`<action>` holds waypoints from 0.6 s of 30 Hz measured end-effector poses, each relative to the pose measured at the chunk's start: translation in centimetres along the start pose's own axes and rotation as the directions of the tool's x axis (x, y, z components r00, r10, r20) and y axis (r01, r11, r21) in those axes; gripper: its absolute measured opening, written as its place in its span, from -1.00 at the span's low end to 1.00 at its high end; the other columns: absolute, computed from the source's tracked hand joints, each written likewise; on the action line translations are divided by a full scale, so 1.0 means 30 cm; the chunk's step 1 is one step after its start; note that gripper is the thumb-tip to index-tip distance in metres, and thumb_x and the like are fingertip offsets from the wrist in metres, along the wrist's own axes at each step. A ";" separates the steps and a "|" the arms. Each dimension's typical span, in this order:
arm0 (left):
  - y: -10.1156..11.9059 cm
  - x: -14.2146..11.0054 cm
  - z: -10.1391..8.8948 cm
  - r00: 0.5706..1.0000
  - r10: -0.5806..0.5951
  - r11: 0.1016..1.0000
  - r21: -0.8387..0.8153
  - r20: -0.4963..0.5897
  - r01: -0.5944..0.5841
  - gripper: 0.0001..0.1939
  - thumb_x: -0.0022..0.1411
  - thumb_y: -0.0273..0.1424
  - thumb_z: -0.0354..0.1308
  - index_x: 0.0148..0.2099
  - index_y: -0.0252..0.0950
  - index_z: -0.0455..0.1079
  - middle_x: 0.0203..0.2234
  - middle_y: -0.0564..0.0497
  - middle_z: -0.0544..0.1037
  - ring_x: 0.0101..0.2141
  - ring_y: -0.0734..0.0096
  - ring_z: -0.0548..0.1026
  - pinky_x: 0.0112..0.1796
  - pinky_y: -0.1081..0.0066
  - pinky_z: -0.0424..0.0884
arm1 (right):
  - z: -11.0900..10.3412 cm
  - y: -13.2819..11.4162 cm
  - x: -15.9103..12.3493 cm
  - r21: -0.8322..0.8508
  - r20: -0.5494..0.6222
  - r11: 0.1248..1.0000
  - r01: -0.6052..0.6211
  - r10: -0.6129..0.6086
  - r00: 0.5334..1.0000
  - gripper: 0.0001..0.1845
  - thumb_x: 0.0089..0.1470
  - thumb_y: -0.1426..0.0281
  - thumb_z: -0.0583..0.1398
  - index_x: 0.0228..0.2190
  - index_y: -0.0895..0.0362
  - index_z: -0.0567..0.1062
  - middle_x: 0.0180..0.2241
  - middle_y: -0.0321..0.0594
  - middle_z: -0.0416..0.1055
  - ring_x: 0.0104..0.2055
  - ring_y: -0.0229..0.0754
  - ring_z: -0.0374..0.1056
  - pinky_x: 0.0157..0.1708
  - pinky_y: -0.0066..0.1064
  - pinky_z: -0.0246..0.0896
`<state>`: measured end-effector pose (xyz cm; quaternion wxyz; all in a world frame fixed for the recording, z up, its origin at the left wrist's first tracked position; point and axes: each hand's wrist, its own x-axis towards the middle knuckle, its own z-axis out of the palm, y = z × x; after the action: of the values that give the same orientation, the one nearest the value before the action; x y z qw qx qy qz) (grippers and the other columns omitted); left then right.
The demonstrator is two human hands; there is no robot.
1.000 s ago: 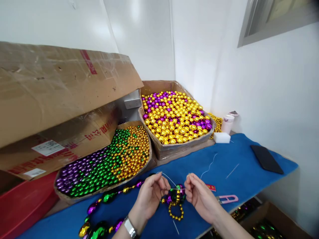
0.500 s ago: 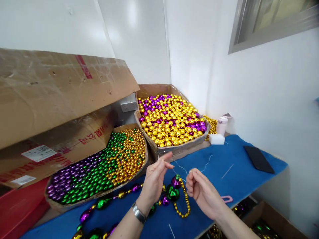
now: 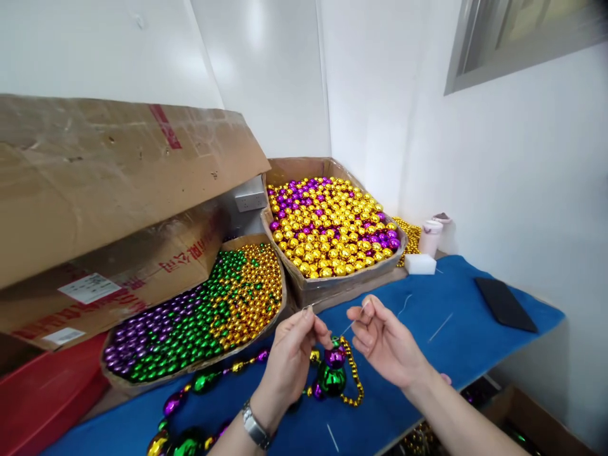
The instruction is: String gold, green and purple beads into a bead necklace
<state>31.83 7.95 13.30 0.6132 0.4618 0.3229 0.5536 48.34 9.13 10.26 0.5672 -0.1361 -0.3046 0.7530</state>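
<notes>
Thumb and fingers of my left hand (image 3: 291,354) are pinched together, a thin bit of thread showing at their tips. My right hand (image 3: 390,345) pinches a fine white thread (image 3: 350,327), its other fingers loosely curled. The thread slants down toward the top of a beaded strand, where a purple ball (image 3: 335,356) sits above a larger green ball (image 3: 331,379). A loop of small gold beads (image 3: 355,373) hangs beside these balls. More of the bead necklace (image 3: 205,381) lies on the blue cloth (image 3: 380,418), partly hidden behind my left forearm.
Behind stands a carton of gold and purple balls (image 3: 308,288); a second carton (image 3: 247,349) holds purple, green and gold beads under a raised cardboard flap (image 3: 123,158). To the right are a white block (image 3: 420,264), a cup (image 3: 430,239) and a black flat object (image 3: 505,304).
My right hand has risen, its pinch now higher with the thread. The left index finger, stretched out before, has folded in against the thumb. The view has shifted slightly.
</notes>
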 end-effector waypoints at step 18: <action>0.059 -0.050 -0.032 0.996 0.052 0.996 0.072 -0.074 -0.046 -0.65 0.27 -0.32 0.02 -0.52 -0.34 0.37 -0.62 0.04 0.38 -0.51 0.42 0.37 -0.38 0.41 0.25 | 0.000 -0.015 0.004 -0.902 0.272 0.326 0.283 -0.080 0.959 -0.77 0.28 0.30 -0.08 -0.25 0.07 0.32 -0.47 -0.34 0.20 -0.43 -0.27 0.14 -0.40 -0.41 0.08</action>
<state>30.04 6.62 14.41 0.5700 0.4696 0.3539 0.5738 48.65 9.32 10.54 0.4389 -0.3317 -0.7412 0.3846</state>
